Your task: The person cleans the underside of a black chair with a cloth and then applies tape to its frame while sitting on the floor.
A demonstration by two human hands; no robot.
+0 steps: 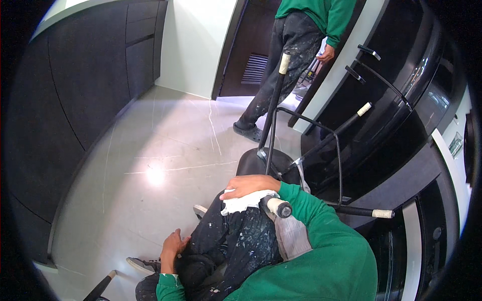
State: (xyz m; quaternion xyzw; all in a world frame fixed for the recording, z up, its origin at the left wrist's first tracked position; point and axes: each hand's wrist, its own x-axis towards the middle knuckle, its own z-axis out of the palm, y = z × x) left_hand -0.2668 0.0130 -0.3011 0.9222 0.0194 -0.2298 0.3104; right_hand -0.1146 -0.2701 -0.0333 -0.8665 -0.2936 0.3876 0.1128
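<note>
Stool: the black metal stool with a round black seat (248, 163) is turned over, with 4 legs sticking up and out. I cannot tell what the seat rests on.
Leg ends: all 4 are wrapped in cream-coloured tape (284, 65). 1 end is just beside the right arm, and 1 points off toward the right.
Right hand (251, 185): grasping a crumpled white cloth (246, 203), just beside the nearest leg end. The fingers bend over the cloth's edge.
Left hand (173, 248): released, with loose fingers beside the left knee. I see nothing in it.
Lap: dark trousers with pale paint spots (253, 236) are under the cloth. A pale, thin sheet (291, 236) lies between the lap and the right arm.
Floor: the shiny pale stone floor (135, 195) has a wide stretch between the knees and the dark brown cabinets (75, 75) on the left. The cabinets' bottom edge curves along it.
Right side: tight room. The stool's legs reach close to the shiny black fridge (371, 135) with long handles.
Doorway: 1 other person in a green top (314, 15) stands near the dark door with a slatted vent (255, 68), well apart from both hands.
Bottom left corner: 1 more dark leg with a tape-wrapped end (103, 285) pokes in.
</note>
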